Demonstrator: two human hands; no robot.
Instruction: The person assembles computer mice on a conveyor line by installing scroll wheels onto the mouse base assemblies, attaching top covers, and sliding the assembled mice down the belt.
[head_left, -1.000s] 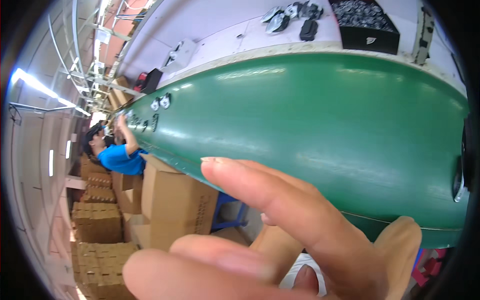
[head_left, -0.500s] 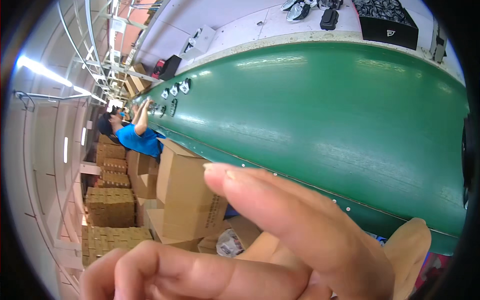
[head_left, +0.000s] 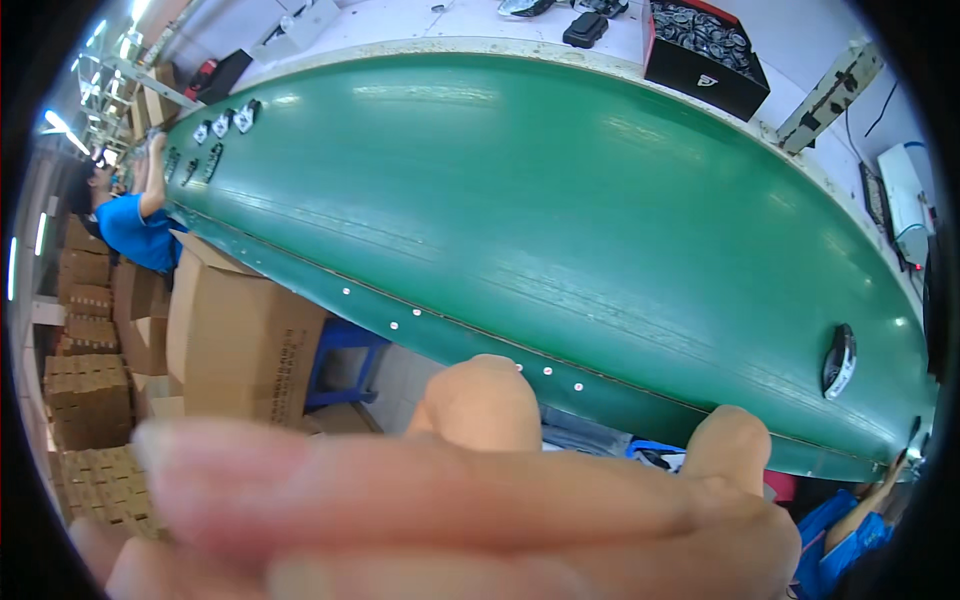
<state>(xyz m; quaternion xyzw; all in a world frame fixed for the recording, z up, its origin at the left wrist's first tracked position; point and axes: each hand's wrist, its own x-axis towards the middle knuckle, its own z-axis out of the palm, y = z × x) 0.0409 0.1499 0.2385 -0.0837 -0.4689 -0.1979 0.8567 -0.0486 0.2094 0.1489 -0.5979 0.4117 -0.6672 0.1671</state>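
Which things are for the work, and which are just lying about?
Probably for the work:
green belt
dark piece with a pale edge, at its right
small pieces at its far left

Probably just lying about:
blue stool
brown cardboard box

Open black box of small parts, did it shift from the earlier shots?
No. The black box keeps its place right of the small black case on the white shelf; only the view has swung.

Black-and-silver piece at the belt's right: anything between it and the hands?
The right knee, at the edge of the green belt, partly intervenes; nothing on the belt shows between hands and piece.
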